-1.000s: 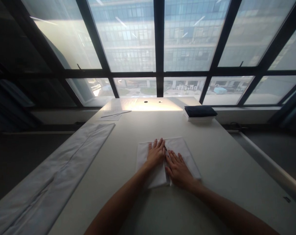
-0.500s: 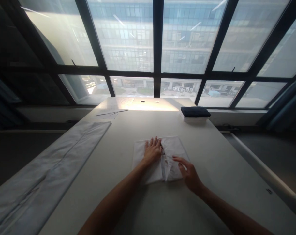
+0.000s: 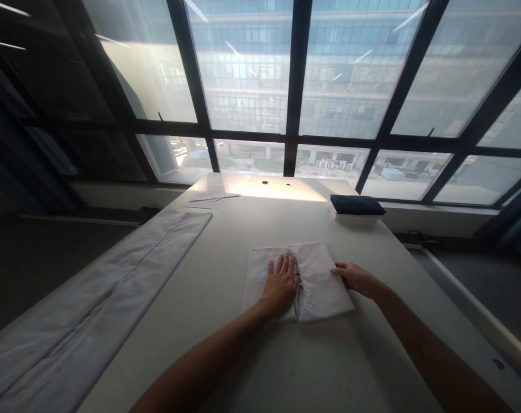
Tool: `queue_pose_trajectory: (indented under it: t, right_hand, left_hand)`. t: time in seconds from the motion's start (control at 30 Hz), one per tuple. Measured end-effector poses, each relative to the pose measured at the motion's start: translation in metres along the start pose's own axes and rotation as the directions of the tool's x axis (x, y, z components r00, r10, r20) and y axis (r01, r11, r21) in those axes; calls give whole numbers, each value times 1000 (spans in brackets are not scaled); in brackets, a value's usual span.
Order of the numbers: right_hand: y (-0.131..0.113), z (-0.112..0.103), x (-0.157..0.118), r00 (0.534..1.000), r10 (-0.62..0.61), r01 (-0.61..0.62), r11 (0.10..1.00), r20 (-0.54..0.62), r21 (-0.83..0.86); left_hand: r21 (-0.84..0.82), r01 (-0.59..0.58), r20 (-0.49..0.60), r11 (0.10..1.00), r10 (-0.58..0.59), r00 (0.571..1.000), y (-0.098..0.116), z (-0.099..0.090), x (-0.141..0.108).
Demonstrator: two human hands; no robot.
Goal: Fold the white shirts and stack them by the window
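A folded white cloth [image 3: 323,287] lies on the table in front of me, with a gathered, wrinkled seam down its middle. My left hand [image 3: 281,285] rests flat on it, fingers stretched out, just left of that seam. At the cloth's right edge, my right hand [image 3: 354,277] pinches the fabric between thumb and fingers. Whether the seam is a fold or an opening, I cannot tell.
Along the left side of the white table [image 3: 191,344] stretches a long folded white cloth [image 3: 127,287]. A dark folded cloth [image 3: 357,205] tops a white stack [image 3: 356,217] at the far right. Papers [image 3: 206,202] lie at the far left, before the windows.
My right hand has moved from above the cloth to its right edge and taken hold there. The cloth's right half looks flatter and wider. The whole view has shifted slightly.
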State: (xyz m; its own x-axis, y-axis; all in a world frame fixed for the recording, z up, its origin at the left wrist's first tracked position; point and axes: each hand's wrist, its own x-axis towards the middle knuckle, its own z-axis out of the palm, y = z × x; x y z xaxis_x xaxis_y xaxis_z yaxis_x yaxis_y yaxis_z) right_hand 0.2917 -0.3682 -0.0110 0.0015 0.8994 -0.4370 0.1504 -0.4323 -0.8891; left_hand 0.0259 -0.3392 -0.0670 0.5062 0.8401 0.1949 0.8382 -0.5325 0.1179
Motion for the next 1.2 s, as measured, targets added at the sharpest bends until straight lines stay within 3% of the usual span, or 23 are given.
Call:
queue_pose_trajectory:
  t: [0.07,0.13,0.23,0.37,0.47,0.57,0.67,0.77,0.83,0.9,0.97,1.0,1.07,1.13,1.2]
  right_hand:
    - [-9,4,-5,986,-72,58,994,152,95]
    - [-18,10,-10,969,-156,131,982,194,134]
    - [-34,24,-17,962,-238,221,967,138,128]
    - [-56,53,-26,967,-253,248,962,29,116]
    - [-73,77,-29,963,-266,268,961,-34,71]
    - [-88,102,-27,960,-276,276,961,-44,-5]
    - [-99,131,-19,955,-295,293,953,-20,-83]
    - [-100,167,-9,940,-342,340,930,10,-144]
    - [-93,190,-2,933,-352,359,917,72,-171]
    - [-84,205,5,924,-329,360,920,194,-154]
    - [-74,207,12,907,-340,377,919,249,-118]
    - [-69,204,17,901,-381,409,906,208,-111]
    - [-59,191,28,859,-511,504,848,-4,-163]
    - [-48,176,41,752,-623,562,777,-216,-283]
    - [-35,166,52,685,-668,550,735,-290,-396]
  left_hand:
    - [-19,-8,0,1000,8,1000,-1,-2,0]
    - [-56,-7,8,998,8,1000,-2,-6,0]
    - [-129,5,18,992,-3,1000,0,-12,-1]
    - [-289,42,-3,956,-45,999,1,-17,0]
    - [-518,116,-25,847,-150,988,-3,-19,6]
    - [-819,188,-6,542,-337,942,-10,-21,17]
    - [-984,162,104,74,-501,859,-20,-23,27]
    - [-919,193,344,-345,-460,819,-37,-27,28]
    - [-842,278,464,-463,-355,811,-52,-32,23]
    - [-797,372,536,-476,-272,799,-69,-38,16]
    - [-790,404,541,-460,-215,813,-85,-44,8]
    - [-802,394,520,-448,-200,831,-91,-46,4]
    - [-859,330,437,-391,-225,871,-100,-47,-3]
    - [-920,282,359,-273,-295,885,-104,-45,-7]
    - [-950,278,312,-145,-363,878,-106,-40,-8]
